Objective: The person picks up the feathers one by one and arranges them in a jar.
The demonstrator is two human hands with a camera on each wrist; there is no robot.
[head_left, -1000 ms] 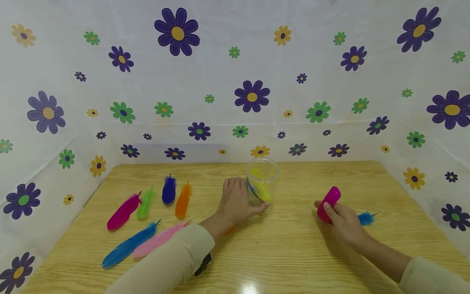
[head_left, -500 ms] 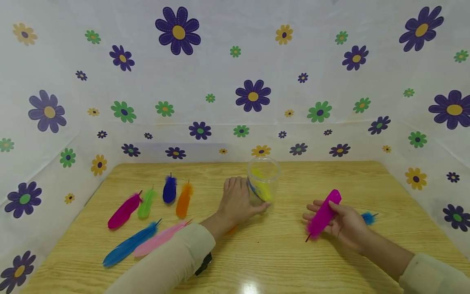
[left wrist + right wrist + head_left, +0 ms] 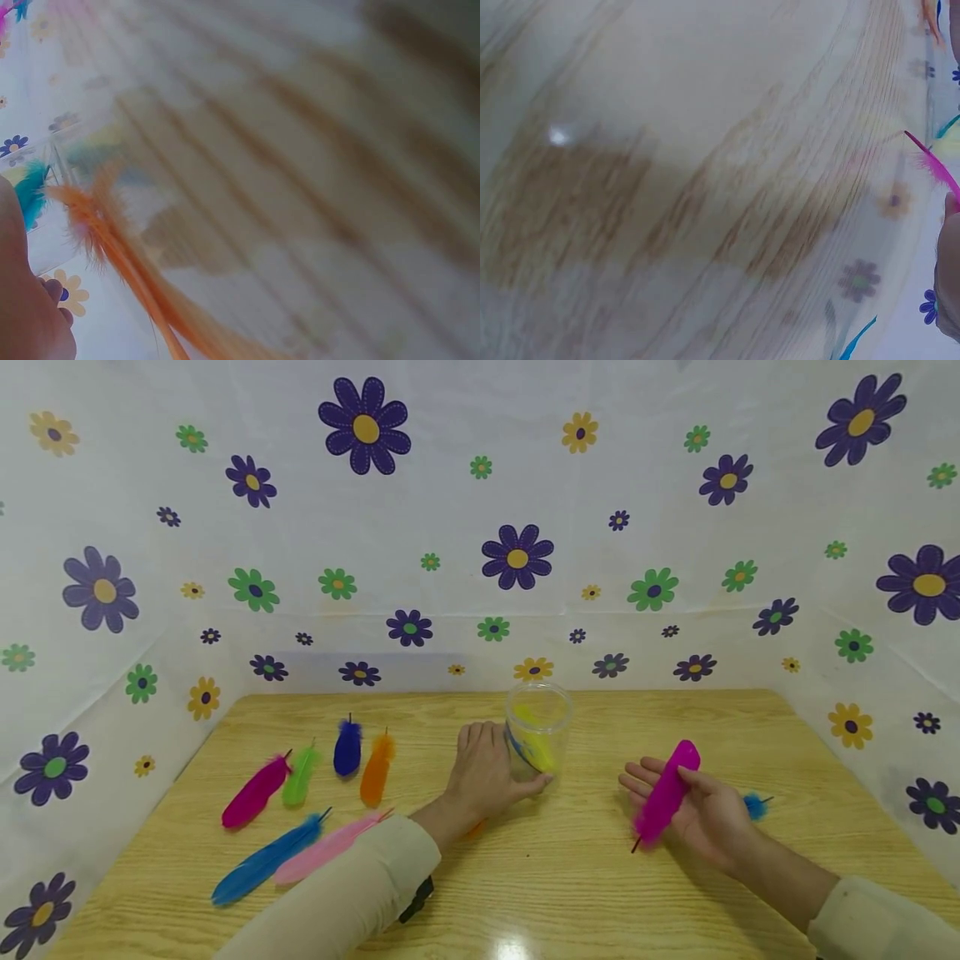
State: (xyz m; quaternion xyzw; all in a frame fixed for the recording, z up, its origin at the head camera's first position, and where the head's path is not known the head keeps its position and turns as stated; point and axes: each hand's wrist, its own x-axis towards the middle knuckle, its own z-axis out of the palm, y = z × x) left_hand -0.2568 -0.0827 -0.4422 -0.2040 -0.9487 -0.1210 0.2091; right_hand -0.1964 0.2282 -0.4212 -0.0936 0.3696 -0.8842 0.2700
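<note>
The right hand (image 3: 708, 821) pinches a slim magenta feather (image 3: 664, 795) under its thumb, fingers extended; its long axis runs from one to seven o'clock, dark quill at seven. At the feather's ten o'clock, the left hand (image 3: 486, 775) grips an upright clear plastic cup (image 3: 558, 745).

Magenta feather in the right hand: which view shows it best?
Head view: the magenta feather shows nearly whole, quill to tip, the right hand hiding only one edge. Right wrist: only its quill end, cut by frame edge. Left wrist: perhaps a pink corner sliver.
</note>
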